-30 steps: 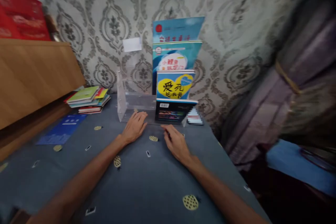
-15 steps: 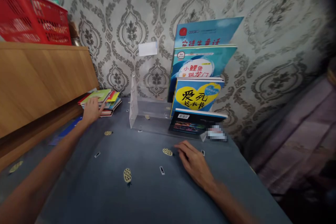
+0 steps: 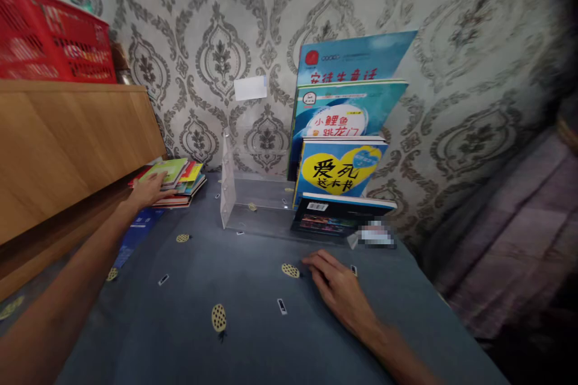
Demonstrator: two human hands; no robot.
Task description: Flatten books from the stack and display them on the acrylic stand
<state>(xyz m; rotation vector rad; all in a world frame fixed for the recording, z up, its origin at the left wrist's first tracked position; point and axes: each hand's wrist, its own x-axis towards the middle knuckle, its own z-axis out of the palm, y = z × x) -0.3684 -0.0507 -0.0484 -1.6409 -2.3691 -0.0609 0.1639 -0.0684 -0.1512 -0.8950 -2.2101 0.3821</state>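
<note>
My left hand (image 3: 150, 187) is at a stack of thin books (image 3: 192, 189) by the wooden cabinet. Its fingers lie over a green-covered book (image 3: 169, 169) on top, with the thumb along the near edge. My right hand (image 3: 336, 286) rests on the cloth, fingers loosely stretched, holding nothing. Just beyond it, a clear acrylic stand (image 3: 228, 186) holds several upright books in stepped rows on its right side. In front is a dark book (image 3: 332, 218) with a barcode, then a blue-and-yellow book (image 3: 336, 171), a teal book (image 3: 383, 102) and a blue book (image 3: 361, 54).
A blue book (image 3: 135, 237) lies flat below the stack, partly under my left forearm. The wooden cabinet (image 3: 76, 138) stands at left with a red basket (image 3: 85, 48) on it. Patterned wallpaper (image 3: 221, 66) backs the table, and a pale draped cloth (image 3: 497, 240) hangs at right.
My left hand has shifted from the top of the stack toward its near edge, and more of the flat blue book shows. My right hand stays about where it was.
</note>
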